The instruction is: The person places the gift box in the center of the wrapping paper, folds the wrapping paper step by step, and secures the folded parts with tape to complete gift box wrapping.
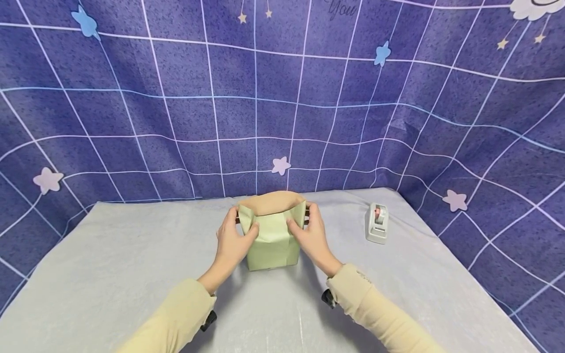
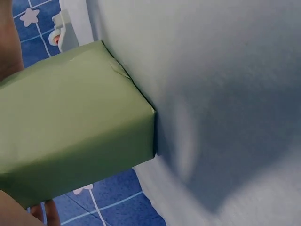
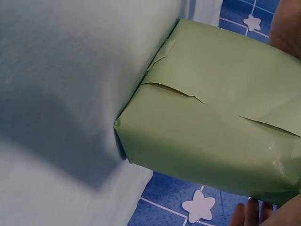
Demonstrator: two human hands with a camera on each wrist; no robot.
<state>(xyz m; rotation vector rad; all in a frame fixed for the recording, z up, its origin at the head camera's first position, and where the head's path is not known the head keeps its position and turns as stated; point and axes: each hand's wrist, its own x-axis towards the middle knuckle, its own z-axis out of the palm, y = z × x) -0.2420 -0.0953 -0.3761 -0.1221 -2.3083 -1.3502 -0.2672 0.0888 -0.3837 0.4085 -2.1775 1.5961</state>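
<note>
A boxy green paper package [image 1: 272, 247] stands upright on the table, its upper end flared and showing a tan inner side [image 1: 274, 202]. My left hand [image 1: 232, 240] grips its left upper edge, thumb on the front and fingers around the side. On the opposite edge, my right hand [image 1: 314, 238] holds the paper the same way. Small dark brown bits show beside the fingers at both sides; I cannot tell what they are. In the right wrist view, the package [image 3: 211, 99] has slits along an overlapped seam. Its contents are hidden.
To the right on the table [image 1: 132, 274] is a white tape dispenser [image 1: 377, 224] with a red hub. A blue gridded curtain [image 1: 229, 117] with stars hangs behind the table and along its right side.
</note>
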